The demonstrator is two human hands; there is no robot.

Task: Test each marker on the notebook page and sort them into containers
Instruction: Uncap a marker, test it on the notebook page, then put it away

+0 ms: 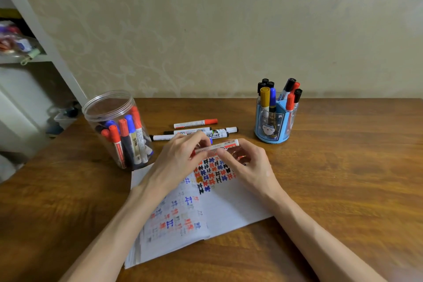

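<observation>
Wooden table (343, 178) carried an open notebook (231, 208), its pages covered with red, blue and black test marks. Over the notebook's twelve o'clock edge both hands held one marker (219, 145). It was a white barrel with red print, lying almost level, its right end tipped slightly up toward two o'clock.

The left hand (180, 158) had its fingers curled round the marker's nine o'clock end, where a bit of red showed under the knuckles. The right hand (247, 162) pinched the barrel near its middle between thumb and fingertips. Whether the cap was on or off could not be told, as the left fingers covered that end.

Just beyond the hands, at twelve o'clock from the notebook, loose markers (194, 123) lay on the table, one red-capped and the others black and white. A clear plastic jar (114, 126) stood at ten o'clock, touching the notebook's corner, with red, blue and black markers upright inside. A blue holder (272, 126) stood at two o'clock, well apart from the jar, holding black, red, blue and yellow-capped markers. A white shelf (34, 57) rose at the far nine o'clock side.
</observation>
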